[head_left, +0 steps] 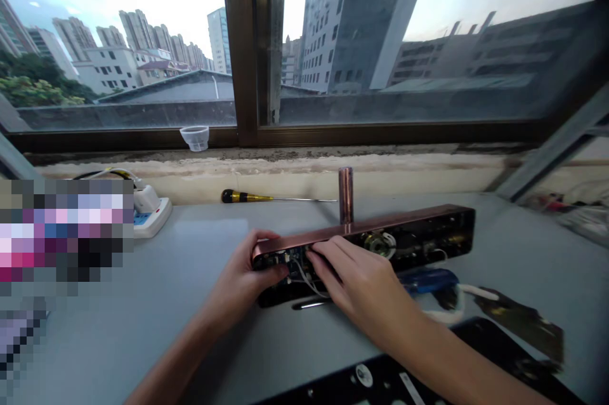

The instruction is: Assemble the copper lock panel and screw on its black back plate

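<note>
On the grey worktop (143, 316) lies a long copper-brown metal lock body (380, 233), open side up. The left hand (247, 275) grips its end; right hand (356, 281) fingers pinch thin white wires (304, 275), which a hard tug could probably tear loose.

A screwdriver (266, 197) with a black-and-yellow handle lies along the back of the grey table (143, 316), at 12 o'clock from the centre. A white power strip (151, 211) sits at 10 o'clock, cables trailing left. On the window ledge at 11 o'clock stands 1 small clear plastic cup (195, 138). A black panel (404, 379) lies at 5 o'clock, near the table's front edge.
</note>
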Motion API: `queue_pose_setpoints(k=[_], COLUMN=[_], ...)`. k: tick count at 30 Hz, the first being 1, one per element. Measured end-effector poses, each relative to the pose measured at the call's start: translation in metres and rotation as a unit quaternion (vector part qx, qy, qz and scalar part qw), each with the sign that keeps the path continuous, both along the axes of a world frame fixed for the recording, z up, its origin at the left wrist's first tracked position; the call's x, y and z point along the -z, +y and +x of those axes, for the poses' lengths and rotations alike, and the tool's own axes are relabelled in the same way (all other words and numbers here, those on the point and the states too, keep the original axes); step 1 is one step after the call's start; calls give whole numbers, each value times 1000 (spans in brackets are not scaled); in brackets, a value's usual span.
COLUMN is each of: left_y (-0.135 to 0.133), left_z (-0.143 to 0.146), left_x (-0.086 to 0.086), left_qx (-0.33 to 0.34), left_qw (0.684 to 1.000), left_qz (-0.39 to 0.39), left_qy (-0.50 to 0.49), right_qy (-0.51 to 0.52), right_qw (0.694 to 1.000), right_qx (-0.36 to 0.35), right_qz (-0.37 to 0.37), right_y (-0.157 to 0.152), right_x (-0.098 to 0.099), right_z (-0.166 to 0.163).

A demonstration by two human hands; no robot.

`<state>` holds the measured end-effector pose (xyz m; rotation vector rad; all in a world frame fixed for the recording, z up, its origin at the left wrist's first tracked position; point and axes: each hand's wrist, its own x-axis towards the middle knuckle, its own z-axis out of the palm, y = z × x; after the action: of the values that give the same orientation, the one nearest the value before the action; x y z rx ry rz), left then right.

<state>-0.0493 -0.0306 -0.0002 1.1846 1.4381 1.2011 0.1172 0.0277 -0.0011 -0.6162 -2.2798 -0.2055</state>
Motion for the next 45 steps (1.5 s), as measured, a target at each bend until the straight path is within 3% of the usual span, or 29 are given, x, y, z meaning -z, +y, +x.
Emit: queue_pose_setpoints(k=[5, 9, 12, 15, 16, 20, 24, 27, 33, 39, 45], left_y=[-2, -6, -8, -10, -10, -12, -14, -14, -16, -26, -26], left_z=[-6, -15, -18, -17, -17, -20, -27, -30, -40, -59, -44], left_x=[-5, -11, -11, -10, -10, -9, -11, -16, -19, -11, -23], left_qx=[3, 7, 5, -7, -10, -19, -21, -36, -85, -58, -33], left_qw=[999, 999, 998, 998, 998, 997, 997, 997, 994, 996, 998], left_qz=[-41, -39, -42, -48, -50, -61, -60, -54, -59, -73, -51], left_qy=[-15, 32, 48, 33, 21, -32, -43, -34, -31, 9, 25], right_qy=[-17, -4, 32, 90, 115, 216, 285, 320, 329, 325, 367], right_qw=[999, 997, 976, 906, 885, 801, 738, 709, 714, 706, 714], right_qx=[10, 67, 172, 279, 272, 137, 23, 6, 3, -34, -9], right_qz=[-26, -25, -129, -305, -361, -541, -611, -628, -617, -629, -597], right_y=[-5, 9, 32, 62, 71, 101, 115, 115, 105, 101, 101], right_x=[-12, -12, -11, -12, -11, 4, 21, 25, 21, 21, 25], right_z=[30, 89, 141, 178, 184, 189, 187, 190, 183, 175, 169])
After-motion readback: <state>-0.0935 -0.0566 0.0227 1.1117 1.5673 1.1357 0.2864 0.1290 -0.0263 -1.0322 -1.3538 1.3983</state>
